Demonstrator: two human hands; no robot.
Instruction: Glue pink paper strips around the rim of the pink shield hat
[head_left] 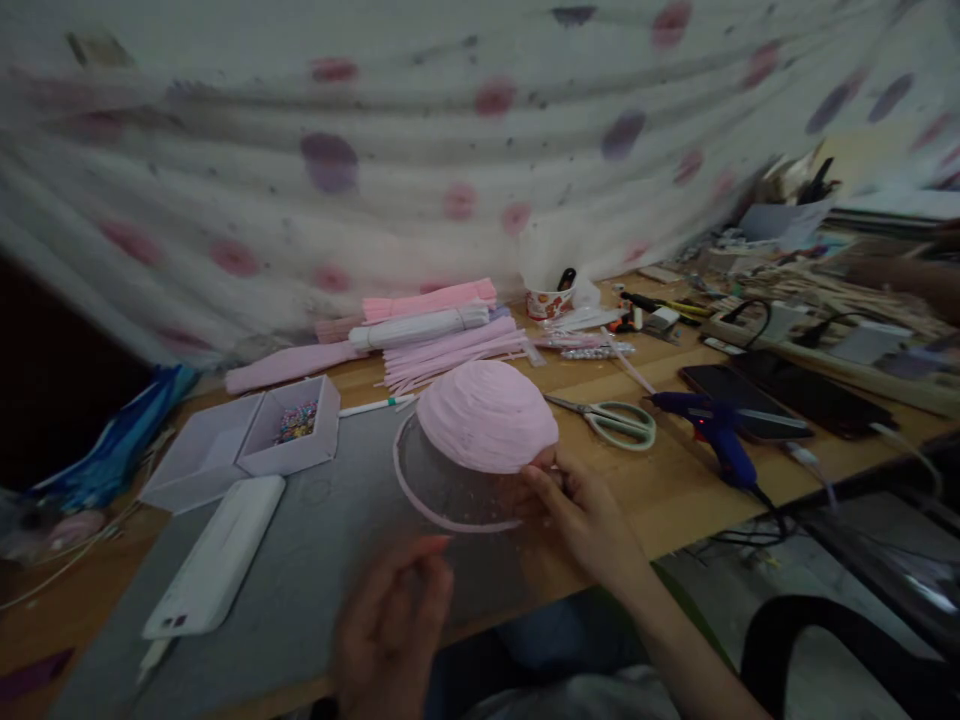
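Observation:
A pale pink hat-shaped piece (487, 415) has a ridged dome and a see-through brim edged with a pink strip (420, 505). My right hand (574, 505) grips it at the near right, thumb and fingers closed where dome and brim meet. The brim's right part is hidden behind that hand. Nearer to me, my left hand (397, 620) is raised, blurred by motion, with fingers loosely bent and apart and nothing visible in them. It does not touch the piece. Green-handled scissors (619, 423) lie just right of the dome.
A blue glue gun (709, 425) with a lit red light stands by two phones (742, 400). Bundled pink and white fuzzy stems (450, 340) lie behind. A box of beads (292, 430) and a white power bank (217, 555) are left on the grey mat (315, 560).

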